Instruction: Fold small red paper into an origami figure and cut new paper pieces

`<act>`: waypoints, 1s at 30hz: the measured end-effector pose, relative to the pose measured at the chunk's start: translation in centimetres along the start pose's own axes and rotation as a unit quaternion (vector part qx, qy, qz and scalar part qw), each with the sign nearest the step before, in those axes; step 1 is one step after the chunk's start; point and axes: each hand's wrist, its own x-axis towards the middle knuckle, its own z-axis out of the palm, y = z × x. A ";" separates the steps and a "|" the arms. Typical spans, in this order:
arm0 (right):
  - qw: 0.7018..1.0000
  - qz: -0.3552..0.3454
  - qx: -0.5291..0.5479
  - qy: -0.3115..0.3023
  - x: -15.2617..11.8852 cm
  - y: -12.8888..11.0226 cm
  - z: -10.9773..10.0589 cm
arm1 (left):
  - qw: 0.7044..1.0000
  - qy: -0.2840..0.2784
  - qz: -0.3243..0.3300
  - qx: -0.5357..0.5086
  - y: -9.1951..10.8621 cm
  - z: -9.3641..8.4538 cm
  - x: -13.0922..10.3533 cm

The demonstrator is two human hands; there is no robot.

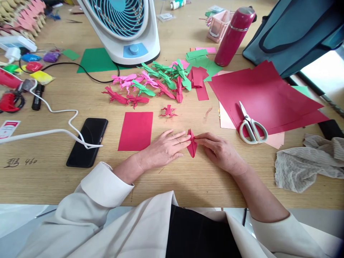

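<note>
A narrow, diamond-shaped piece of folded red paper (191,147) lies on the table between my hands. My left hand (168,147) rests flat, fingers stretched out, with its fingertips on the paper's left edge. From the other side, my right hand (220,150) touches the right edge with its index finger; its other fingers are curled beneath and partly hidden. A flat red sheet (135,131) is just left of my left hand. Above it sits a small folded red figure (168,111). Several green, pink and red folded figures (166,77) are heaped farther back.
White-handled scissors (252,131) lie on large red sheets (263,93) at the right, near a grey cloth (298,166). A phone (87,142) with a white cable over it is at the left. Behind stand a fan (134,36) and a red bottle (233,37).
</note>
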 end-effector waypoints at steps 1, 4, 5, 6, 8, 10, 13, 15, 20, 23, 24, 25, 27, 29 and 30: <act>1.000 0.000 0.001 -0.001 0.0 0.0 0.0 | 1.000 0.003 0.001 0.000 0.0 0.1 0.0; 1.000 -0.002 0.004 -0.003 -0.1 0.0 0.0 | 1.000 0.004 0.013 0.003 -0.2 0.1 -0.1; 1.000 -0.003 0.005 -0.004 -0.1 0.0 0.0 | 1.000 0.001 0.018 0.005 -0.3 0.0 -0.1; 1.000 -0.003 0.006 -0.005 -0.1 0.0 0.0 | 1.000 -0.003 0.023 0.008 -0.4 0.0 -0.1; 1.000 -0.004 0.008 -0.006 -0.1 0.0 0.0 | 0.999 -0.013 0.032 0.013 -0.5 -0.2 0.0; 1.000 -0.005 0.009 -0.005 -0.1 0.0 -0.1 | 0.999 -0.020 0.039 0.017 -0.5 -0.4 0.0; 1.000 -0.006 0.012 -0.003 -0.1 0.0 -0.1 | 0.998 -0.021 0.048 0.021 -0.5 -0.5 0.0; 1.000 -0.007 0.012 -0.004 -0.1 0.0 -0.1 | 0.998 -0.016 0.053 0.020 -0.4 -0.4 -0.1; 1.000 0.005 0.005 0.005 0.0 -0.2 0.1 | 0.998 0.006 0.054 0.008 -0.1 -0.3 -0.2; 1.000 0.021 -0.009 0.009 0.2 -0.5 0.2 | 0.999 0.014 0.049 -0.003 0.1 -0.3 -0.2; 1.000 0.027 -0.013 0.009 0.3 -0.7 0.3 | 0.999 0.015 0.049 -0.006 0.1 -0.3 -0.2; 0.999 0.032 -0.017 0.008 0.3 -0.8 0.3 | 0.999 0.017 0.048 -0.010 0.1 -0.3 -0.1; 0.999 0.041 -0.023 0.008 0.4 -1.0 0.3 | 0.999 0.020 0.048 -0.013 0.2 -0.1 -0.1; 0.998 0.047 -0.028 0.008 0.4 -1.2 0.3 | 0.999 0.025 0.044 -0.017 0.1 0.0 -0.1; 0.998 0.049 -0.030 0.008 0.5 -1.2 0.3 | 0.999 0.027 0.041 -0.019 0.1 0.0 -0.1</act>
